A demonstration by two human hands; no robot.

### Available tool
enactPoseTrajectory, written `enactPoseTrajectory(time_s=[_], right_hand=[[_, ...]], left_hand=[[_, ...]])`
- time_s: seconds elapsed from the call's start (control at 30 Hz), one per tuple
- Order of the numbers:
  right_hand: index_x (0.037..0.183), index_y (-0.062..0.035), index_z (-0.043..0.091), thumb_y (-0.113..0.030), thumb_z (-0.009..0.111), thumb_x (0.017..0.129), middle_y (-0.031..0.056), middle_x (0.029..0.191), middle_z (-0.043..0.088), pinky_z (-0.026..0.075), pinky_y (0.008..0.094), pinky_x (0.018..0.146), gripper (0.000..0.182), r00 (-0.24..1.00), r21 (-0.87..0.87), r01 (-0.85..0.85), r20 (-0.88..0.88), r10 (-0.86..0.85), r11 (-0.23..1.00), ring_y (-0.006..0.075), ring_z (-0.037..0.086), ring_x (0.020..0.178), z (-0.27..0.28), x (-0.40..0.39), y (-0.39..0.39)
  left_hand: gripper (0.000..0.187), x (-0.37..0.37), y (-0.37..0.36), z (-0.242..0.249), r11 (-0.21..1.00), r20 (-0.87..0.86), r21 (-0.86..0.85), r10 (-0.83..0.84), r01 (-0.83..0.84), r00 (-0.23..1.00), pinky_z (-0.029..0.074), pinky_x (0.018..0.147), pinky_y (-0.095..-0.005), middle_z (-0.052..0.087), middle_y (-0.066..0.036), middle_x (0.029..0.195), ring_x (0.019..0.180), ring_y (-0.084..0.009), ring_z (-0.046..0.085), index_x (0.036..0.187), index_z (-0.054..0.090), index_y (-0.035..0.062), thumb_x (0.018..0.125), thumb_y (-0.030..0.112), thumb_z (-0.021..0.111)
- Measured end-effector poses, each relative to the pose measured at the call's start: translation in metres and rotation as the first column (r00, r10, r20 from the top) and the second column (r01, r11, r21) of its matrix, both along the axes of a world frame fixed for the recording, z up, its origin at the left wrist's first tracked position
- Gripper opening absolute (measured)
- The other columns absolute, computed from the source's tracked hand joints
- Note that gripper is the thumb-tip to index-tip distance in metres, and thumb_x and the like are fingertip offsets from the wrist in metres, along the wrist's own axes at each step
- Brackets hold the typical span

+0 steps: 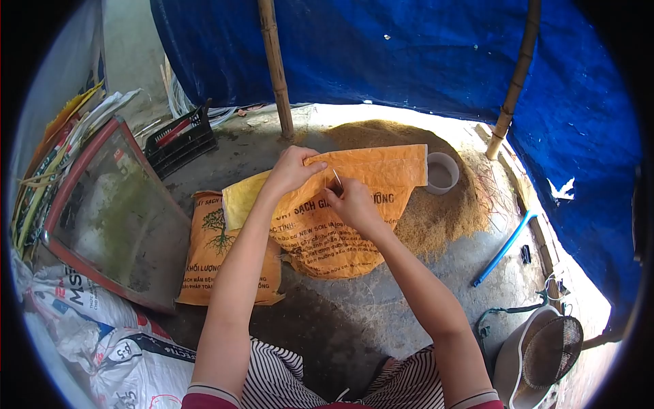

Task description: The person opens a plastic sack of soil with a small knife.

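An orange printed sack stands in front of me, its top edge drawn out wide and folded over, with a yellow flap at the left end. My left hand pinches the sack's upper edge between thumb and fingers. Just to its right, my right hand is closed on a small thin tool with a shiny tip, held against the sack near its top seam; most of the tool is hidden by the fingers. A second orange sack sits on the left, partly behind my left forearm.
Behind the sack lies a heap of brown grainy material with a white tub in it. A blue tube and a bucket with a sieve are at right. Left are a red-framed panel, a black crate and white sacks.
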State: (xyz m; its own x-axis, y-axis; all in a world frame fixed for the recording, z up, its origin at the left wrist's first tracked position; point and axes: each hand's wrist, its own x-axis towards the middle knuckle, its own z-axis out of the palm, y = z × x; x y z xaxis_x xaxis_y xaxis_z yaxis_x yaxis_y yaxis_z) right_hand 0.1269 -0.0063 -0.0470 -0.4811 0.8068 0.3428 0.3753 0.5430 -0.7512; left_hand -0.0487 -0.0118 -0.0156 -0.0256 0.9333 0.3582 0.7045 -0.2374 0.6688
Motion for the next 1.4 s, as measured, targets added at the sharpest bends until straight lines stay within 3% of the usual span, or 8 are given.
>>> enactPoseTrajectory(time_s=[0.43,0.53,0.6,0.7,0.8,0.9,1.2,1.4], right_hand=[[0.076,0.0035,0.055,-0.011,0.060,0.085,0.0125,0.060,0.058,0.043,0.0365,0.056,0.017,0.986,0.025,-0.084,-0.141,0.087,0.996,0.0272,0.054,0.054,0.020,-0.017,-0.033],[0.090,0.0023,0.057,-0.011,0.061,0.085,0.0194,0.076,0.061,0.048,0.0424,0.061,0.015,0.984,-0.076,-0.166,0.053,0.170,0.983,0.0325,0.061,0.065,0.037,-0.005,-0.022],[0.108,0.0005,0.055,-0.011,0.062,0.085,0.0217,0.101,0.058,0.050,0.0416,0.064,0.028,0.981,0.448,0.172,0.004,-0.195,0.877,0.0341,0.062,0.078,0.042,0.004,-0.008],[0.121,-0.0017,0.048,-0.010,0.063,0.082,0.0214,0.114,0.051,0.050,0.0420,0.069,0.042,0.992,0.446,0.064,0.072,-0.107,0.893,0.0359,0.059,0.089,0.044,0.025,0.010],[0.110,0.0002,0.056,-0.009,0.066,0.079,0.0189,0.100,0.056,0.047,0.0427,0.075,0.033,0.995,0.415,0.024,0.079,-0.062,0.910,0.0362,0.058,0.088,0.040,0.032,0.023],[0.101,0.0006,0.060,-0.010,0.068,0.076,0.0175,0.093,0.057,0.047,0.0424,0.075,0.028,0.996,0.323,0.011,0.081,-0.040,0.946,0.0358,0.058,0.088,0.040,0.033,0.026],[0.088,0.0009,0.062,-0.013,0.074,0.071,0.0157,0.086,0.056,0.046,0.0428,0.071,0.025,0.978,0.358,0.039,0.180,-0.110,0.933,0.0350,0.058,0.080,0.042,0.033,0.020],[0.079,0.0018,0.064,-0.018,0.074,0.072,0.0157,0.083,0.057,0.046,0.0428,0.069,0.023,0.967,0.360,0.124,0.165,-0.194,0.925,0.0341,0.058,0.079,0.037,0.036,0.033]], left_hand=[[0.032,0.006,0.003,-0.009,0.985,-0.024,0.074,0.159,-0.157,0.987,0.048,0.074,-0.0366,0.068,-0.019,0.088,0.082,-0.0293,0.065,0.096,0.068,-0.0035,0.079,0.024,0.071],[0.031,-0.006,0.012,-0.015,0.998,0.008,0.022,0.066,-0.067,0.998,0.048,0.073,-0.0343,0.069,-0.014,0.085,0.078,-0.0232,0.064,0.100,0.068,-0.0021,0.082,0.024,0.069],[0.032,-0.011,0.008,-0.011,0.998,0.070,-0.053,-0.037,0.041,0.997,0.048,0.072,-0.0331,0.069,-0.011,0.083,0.075,-0.0200,0.063,0.103,0.067,-0.0010,0.084,0.024,0.068],[0.034,-0.010,-0.009,0.009,0.933,0.158,-0.330,-0.097,0.145,0.983,0.047,0.074,-0.0299,0.068,-0.007,0.086,0.078,-0.0127,0.057,0.110,0.065,0.0002,0.090,0.028,0.062],[0.036,-0.017,-0.001,-0.001,0.942,0.285,-0.249,-0.150,0.224,0.947,0.045,0.077,-0.0285,0.066,-0.007,0.089,0.083,-0.0111,0.055,0.112,0.064,0.0009,0.093,0.031,0.058],[0.036,-0.022,0.003,-0.003,0.932,0.230,-0.363,0.095,-0.005,0.968,0.044,0.079,-0.0277,0.065,-0.005,0.090,0.085,-0.0096,0.053,0.112,0.065,0.0011,0.094,0.031,0.056],[0.025,-0.032,-0.007,0.004,0.887,0.201,-0.389,-0.182,0.249,0.963,0.034,0.058,-0.0222,0.053,0.006,0.069,0.065,-0.0038,0.043,0.079,0.061,0.0029,0.091,0.025,0.060],[0.027,-0.041,-0.001,-0.003,0.980,0.191,-0.198,0.018,0.020,0.981,0.040,0.058,-0.0299,0.055,-0.002,0.067,0.063,-0.0108,0.047,0.082,0.062,0.0003,0.088,0.027,0.065]])
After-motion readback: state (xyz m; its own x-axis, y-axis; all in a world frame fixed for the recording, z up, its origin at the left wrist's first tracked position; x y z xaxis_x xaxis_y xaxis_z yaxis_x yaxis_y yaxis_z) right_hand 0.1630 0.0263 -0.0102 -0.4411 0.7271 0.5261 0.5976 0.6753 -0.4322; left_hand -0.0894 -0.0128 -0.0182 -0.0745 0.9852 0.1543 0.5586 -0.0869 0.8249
